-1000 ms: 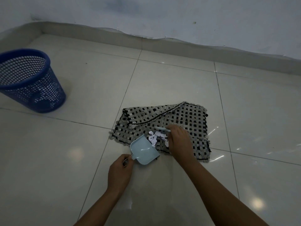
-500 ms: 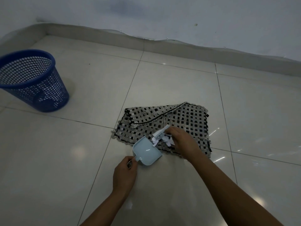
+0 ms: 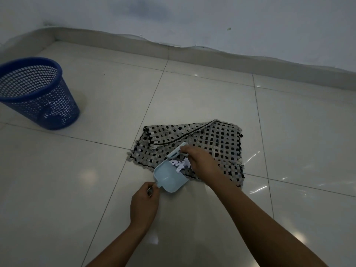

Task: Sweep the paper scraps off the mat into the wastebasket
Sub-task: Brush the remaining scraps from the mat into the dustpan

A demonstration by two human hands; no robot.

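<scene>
A black-and-white woven mat [image 3: 217, 139] lies on the tiled floor. White paper scraps [image 3: 180, 164] sit bunched at the mat's near edge, right at the mouth of a small light-blue dustpan [image 3: 169, 178]. My left hand [image 3: 144, 201] pinches the dustpan's short handle. My right hand [image 3: 200, 160] grips a small light-blue brush [image 3: 176, 152], held just above the scraps. A blue mesh wastebasket [image 3: 36, 91] stands at the far left, apart from the mat.
A glossy tiled floor [image 3: 192, 97] spreads all around. A wall with a low skirting [image 3: 192, 54] runs along the back. Something pale shows through the basket's mesh near its bottom.
My right hand has drawn the brush and the scraps leftward to the dustpan's mouth. The dustpan and my left hand have barely shifted.
</scene>
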